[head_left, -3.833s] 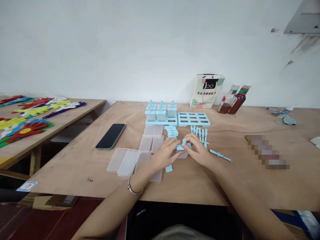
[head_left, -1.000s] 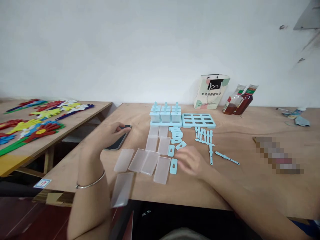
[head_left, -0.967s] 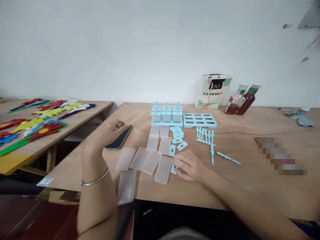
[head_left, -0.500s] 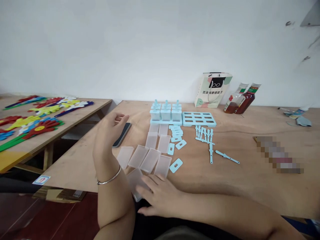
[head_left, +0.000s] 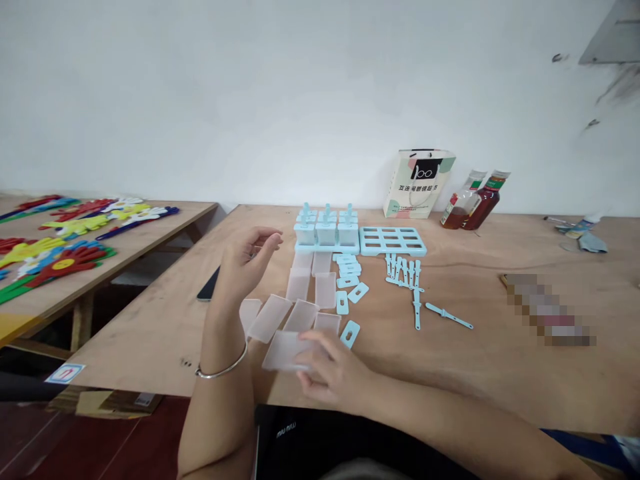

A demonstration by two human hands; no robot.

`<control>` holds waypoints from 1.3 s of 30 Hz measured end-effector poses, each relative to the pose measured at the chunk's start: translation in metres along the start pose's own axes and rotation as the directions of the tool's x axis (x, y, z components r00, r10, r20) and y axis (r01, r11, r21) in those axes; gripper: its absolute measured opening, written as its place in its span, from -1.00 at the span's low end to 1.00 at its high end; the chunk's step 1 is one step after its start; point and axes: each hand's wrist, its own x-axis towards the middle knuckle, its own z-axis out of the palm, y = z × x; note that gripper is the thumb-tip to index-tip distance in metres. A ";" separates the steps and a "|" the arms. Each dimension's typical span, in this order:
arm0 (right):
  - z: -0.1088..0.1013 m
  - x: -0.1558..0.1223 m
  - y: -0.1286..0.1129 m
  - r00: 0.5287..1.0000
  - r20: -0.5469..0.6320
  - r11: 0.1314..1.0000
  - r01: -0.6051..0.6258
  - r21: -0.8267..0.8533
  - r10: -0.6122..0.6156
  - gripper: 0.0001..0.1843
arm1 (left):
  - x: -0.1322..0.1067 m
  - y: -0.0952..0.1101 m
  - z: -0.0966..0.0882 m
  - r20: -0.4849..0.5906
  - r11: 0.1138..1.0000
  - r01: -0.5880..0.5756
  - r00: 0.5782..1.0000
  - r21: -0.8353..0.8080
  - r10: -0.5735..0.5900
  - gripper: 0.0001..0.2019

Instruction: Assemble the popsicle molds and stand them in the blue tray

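My right hand [head_left: 336,373] grips a translucent ice pop mould cup [head_left: 281,350] by its right end, just above the near edge of the table. My left hand [head_left: 247,263] is raised beside the cups, loosely curved with thumb and fingers apart, holding nothing. Between and beyond my hands lie several more translucent mould cups [head_left: 270,319]. Light blue slotted lids [head_left: 358,292] are scattered to their right. Farther right is a group of light blue sticks [head_left: 417,308]. Behind the cups, a light blue ice pop mould set [head_left: 327,233] stands assembled beside a blue frame [head_left: 393,241].
A dark phone [head_left: 207,285] lies partly behind my left wrist. At the back stand a paper bag [head_left: 417,185] and two bottles [head_left: 481,203]. A blurred-out flat item [head_left: 547,310] is at right. Colourful hand-shaped toys [head_left: 75,260] cover the left table.
My right hand has lifted the near mould cup and turned it more level. My left hand has moved right, its thumb now showing. The view has shifted slightly.
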 end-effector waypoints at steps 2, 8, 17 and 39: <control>-0.017 -0.001 0.014 0.983 -0.179 0.999 -0.047 -0.012 0.044 -0.74 | -0.002 0.002 0.009 0.048 0.994 0.019 0.999 -0.108 -0.013 -0.70; -0.049 -0.008 0.066 0.837 -0.544 0.984 -0.139 -0.111 0.057 -0.71 | -0.025 0.021 0.067 0.603 0.815 0.401 0.794 -0.419 -0.081 -0.49; -0.075 -0.027 0.090 0.889 -0.276 0.926 -0.378 0.012 0.366 -0.61 | -0.042 0.001 0.119 0.315 0.895 0.166 0.948 -0.415 -0.029 -0.55; -0.114 -0.013 0.073 0.833 0.372 0.783 -0.530 0.326 0.409 -0.71 | -0.054 0.001 0.122 0.617 0.958 0.037 0.772 -0.285 0.154 -0.78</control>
